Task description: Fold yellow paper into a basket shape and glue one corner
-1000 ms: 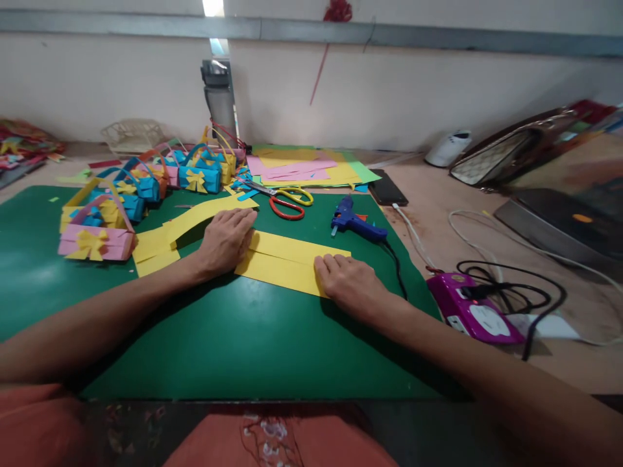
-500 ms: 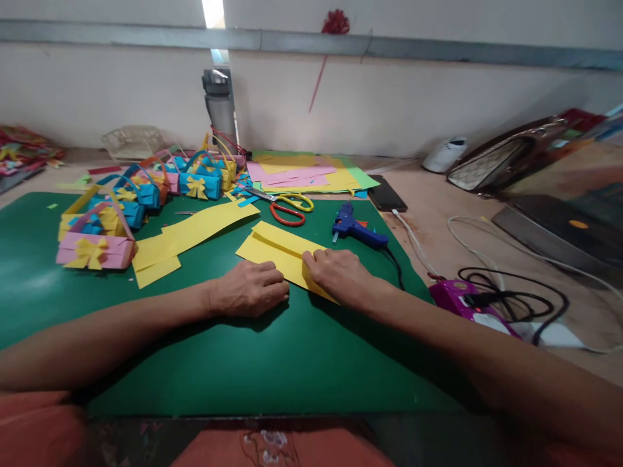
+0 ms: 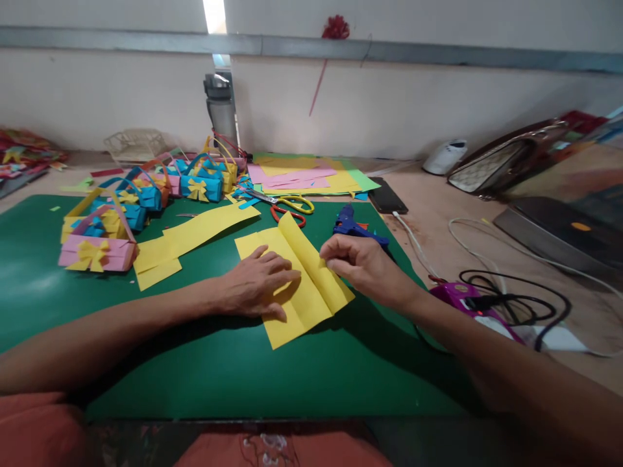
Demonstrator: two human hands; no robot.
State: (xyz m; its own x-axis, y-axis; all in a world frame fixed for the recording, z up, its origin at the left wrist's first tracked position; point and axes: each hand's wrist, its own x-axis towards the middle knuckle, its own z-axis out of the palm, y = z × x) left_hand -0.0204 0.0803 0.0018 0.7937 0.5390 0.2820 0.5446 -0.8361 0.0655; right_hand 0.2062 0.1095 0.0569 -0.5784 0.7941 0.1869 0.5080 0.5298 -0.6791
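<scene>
A creased sheet of yellow paper (image 3: 311, 292) lies partly unfolded on the green mat, its right flap standing up along a fold. My left hand (image 3: 257, 282) rests on the left part of the sheet, palm down with fingers spread. At the sheet's raised right edge, my right hand (image 3: 365, 266) is closed, with thumb and fingers pinching the paper. Just behind that hand lies a blue glue gun (image 3: 355, 227), partly covered by it. Scissors (image 3: 287, 207) with red and yellow handles lie beyond the sheet, which overlaps them slightly.
Several small paper baskets (image 3: 100, 253) with bows stand on the left. Yellow paper strips (image 3: 195, 237) lie beside them. Coloured sheets (image 3: 302, 174), a phone (image 3: 388, 196) and a bottle (image 3: 221, 113) are at the back. A purple power strip (image 3: 460, 295) with cables sits right of the green mat (image 3: 233, 376).
The yellow paper has been opened out from its folded state. My left hand has spread its fingers onto the sheet, and my right hand has shifted right and lifted the flap.
</scene>
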